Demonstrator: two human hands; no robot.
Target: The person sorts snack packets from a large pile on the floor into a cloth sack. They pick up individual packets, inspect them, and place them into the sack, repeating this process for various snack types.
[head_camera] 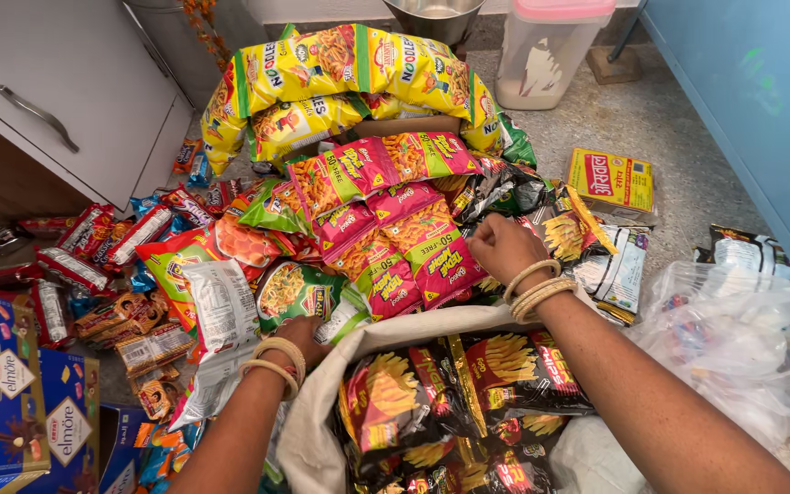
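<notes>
Two hands (503, 247) (296, 334), one cloth sack (317, 439)

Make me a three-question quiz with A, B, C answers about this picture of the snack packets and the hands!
1. Where is the yellow box?
A. On the floor right of the packet heap
B. Inside the drawer
C. In the left hand

2. What colour is the lid of the plastic tub at the top?
A. Green
B. Pink
C. Black

3. What is the right hand doing?
A. Lying flat and open
B. Closed in a fist at the edge of the white bag
C. Holding a spoon

Answers:
1 A, it lies on the speckled floor beside the heap.
2 B, the lid is pink.
3 B, the fingers are curled shut by the bag's rim, near the pink packets.
</notes>
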